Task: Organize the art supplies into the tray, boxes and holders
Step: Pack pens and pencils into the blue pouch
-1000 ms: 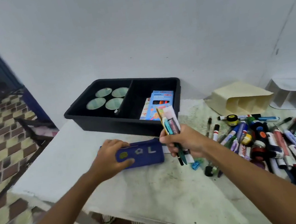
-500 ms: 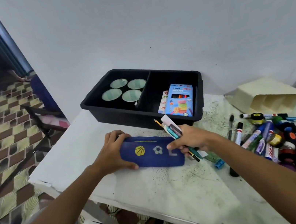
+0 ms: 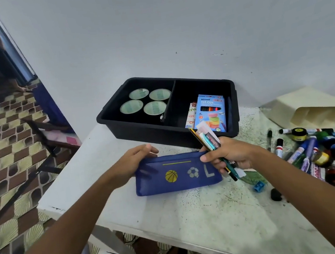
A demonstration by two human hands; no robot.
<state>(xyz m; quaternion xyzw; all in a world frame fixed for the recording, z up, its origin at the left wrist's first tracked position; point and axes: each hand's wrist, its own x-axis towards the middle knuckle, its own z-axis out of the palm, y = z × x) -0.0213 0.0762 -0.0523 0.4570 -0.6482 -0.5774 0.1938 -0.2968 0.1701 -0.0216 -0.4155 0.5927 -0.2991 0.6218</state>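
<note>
Two hands on the pouch (image 3: 177, 174): left hand (image 3: 132, 164) holds its left end, right hand (image 3: 228, 156) grips a pen bundle (image 3: 209, 142) while its fingertips (image 3: 205, 158) pinch the right end. I'd pull the mouth wide, then slide the pens in together. Box (image 3: 211, 112) past the fingers reads "Ninso NEON".

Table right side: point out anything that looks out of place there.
Markers lie heaped in a loose, crisscrossed pile on the table, unsorted. The cream holder lies tipped on its side, holding nothing visible.
</note>
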